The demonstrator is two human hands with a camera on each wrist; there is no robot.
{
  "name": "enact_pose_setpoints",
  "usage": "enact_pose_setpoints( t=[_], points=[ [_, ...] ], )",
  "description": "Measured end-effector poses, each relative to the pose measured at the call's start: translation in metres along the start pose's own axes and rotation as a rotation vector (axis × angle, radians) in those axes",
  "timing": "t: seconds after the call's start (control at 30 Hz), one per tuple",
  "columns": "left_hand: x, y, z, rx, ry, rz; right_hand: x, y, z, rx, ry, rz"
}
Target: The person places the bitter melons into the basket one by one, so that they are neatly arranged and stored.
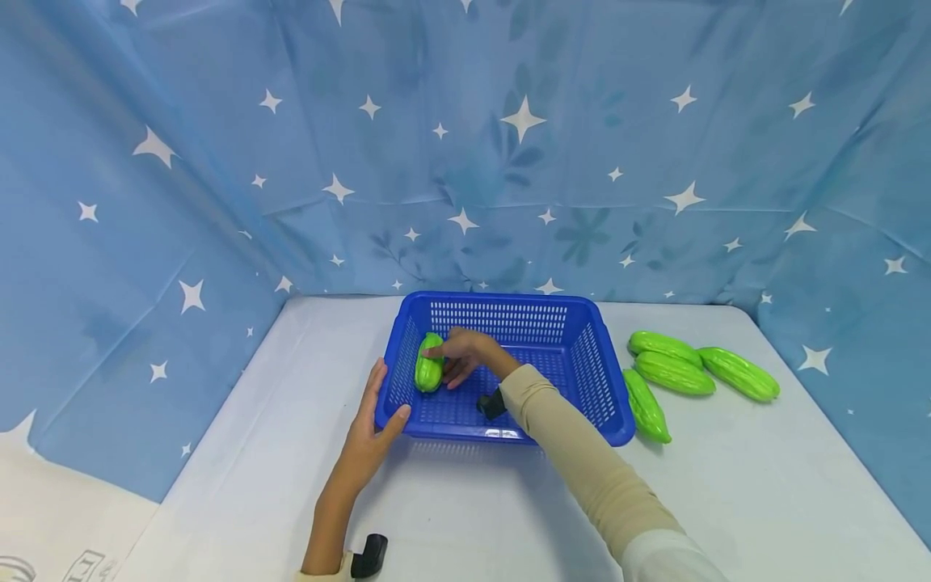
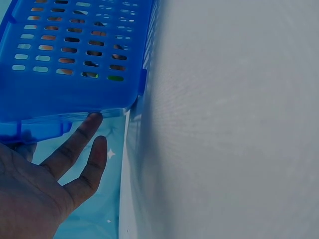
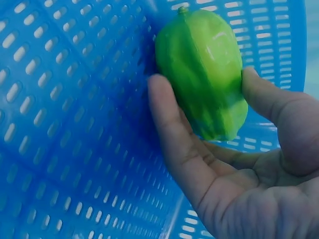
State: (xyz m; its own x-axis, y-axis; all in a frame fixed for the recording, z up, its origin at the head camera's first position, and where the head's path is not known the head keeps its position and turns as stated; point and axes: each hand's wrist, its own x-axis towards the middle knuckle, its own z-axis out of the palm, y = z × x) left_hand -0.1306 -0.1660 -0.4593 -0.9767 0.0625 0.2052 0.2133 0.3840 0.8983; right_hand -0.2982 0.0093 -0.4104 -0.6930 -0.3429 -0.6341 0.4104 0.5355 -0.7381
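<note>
A blue perforated plastic basket (image 1: 502, 431) stands on the white table. Inside it, by its left wall, lies a bright green ridged gourd (image 1: 429, 373). My right hand (image 1: 465, 354) reaches into the basket and holds this gourd; in the right wrist view the thumb is on one side of the gourd (image 3: 204, 69) and the fingers on the other. At the basket's near left corner, my left hand (image 1: 371, 436) touches the outside with spread, mostly straight fingers. The left wrist view shows that hand (image 2: 60, 179) beside the basket's side wall (image 2: 75, 94).
Several more green gourds (image 1: 672, 373) lie on the table right of the basket, one (image 1: 646, 406) close against its right side. A blue curtain with white stars (image 1: 509, 202) hangs behind and beside the white table (image 1: 764, 485).
</note>
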Motion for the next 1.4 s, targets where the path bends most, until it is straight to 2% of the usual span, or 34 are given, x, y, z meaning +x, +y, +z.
enact_pose_setpoints(
  t=[0.43, 0.93, 1.4],
  points=[
    [0.0005, -0.001, 0.0, 0.004, 0.005, 0.004, -0.0026, -0.0006, 0.0019, -0.063, 0.013, -0.023],
    [-0.0008, 0.0008, 0.0003, -0.032, -0.003, -0.009, -0.0031, 0.0005, -0.0007, -0.072, 0.009, -0.03],
    [-0.0003, 0.0004, 0.0009, -0.011, 0.001, -0.008, -0.004, 0.0011, 0.0002, -0.113, 0.025, -0.03]
  ],
)
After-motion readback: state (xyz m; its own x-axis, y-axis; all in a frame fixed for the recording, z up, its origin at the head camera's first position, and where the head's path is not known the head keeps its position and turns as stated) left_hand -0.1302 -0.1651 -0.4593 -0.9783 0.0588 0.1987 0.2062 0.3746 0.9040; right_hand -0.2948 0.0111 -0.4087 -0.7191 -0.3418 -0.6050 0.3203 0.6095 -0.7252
